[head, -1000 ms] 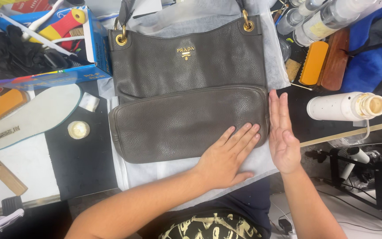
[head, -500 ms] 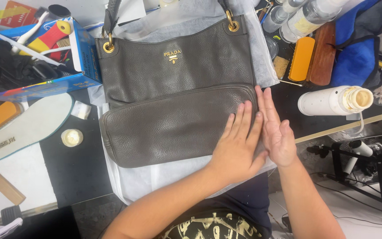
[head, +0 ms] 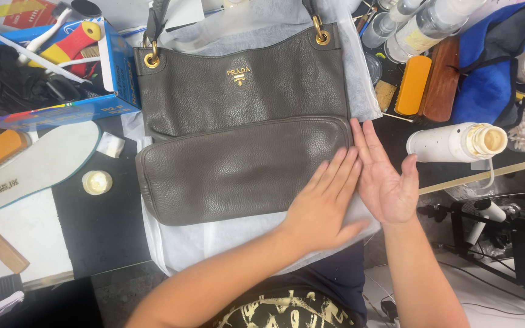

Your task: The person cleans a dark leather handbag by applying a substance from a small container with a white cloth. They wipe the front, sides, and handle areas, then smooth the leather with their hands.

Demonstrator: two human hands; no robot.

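- The dark grey pebbled leather shoulder bag [head: 238, 140] with gold rings lies flat on a sheet of white tissue paper [head: 214, 243]. It is in the middle of the black worktop [head: 104, 237], with its straps pointing away from me.
- My left hand [head: 326, 206] lies palm down on the lower right corner of the bag. The grip is apart, the fingers are straight and together, and it clamps nothing.
- My right hand [head: 387, 179] stands just beside the right edge of the bag, palm turned toward it. Its fingertips are at the corner where the front pocket ends. This grip is also apart and holds nothing.
- I judge the step in hand to be pressing and squaring the right side of the bag between the flat hand and the standing hand.
- A further stroke, in my judgement, calls for flat palms and light pressure, so that the thin paper under the bag does not wrinkle or slide.
- Edges: the paper shows only a narrow border below and to the right of the bag, and the near edge of the worktop is close below that.
- To the right of the bag a white plastic bottle [head: 445, 143] lies on its side, near my right thumb. A thin wooden stick [head: 487, 173] is just under it, so there is little room there.
- To the left of the bag there is more open room. A small round cream pot [head: 97, 182] and a white shoe insole [head: 31, 170] lie further out.
- A blue cardboard box [head: 116, 67] touches the upper left corner of the bag.
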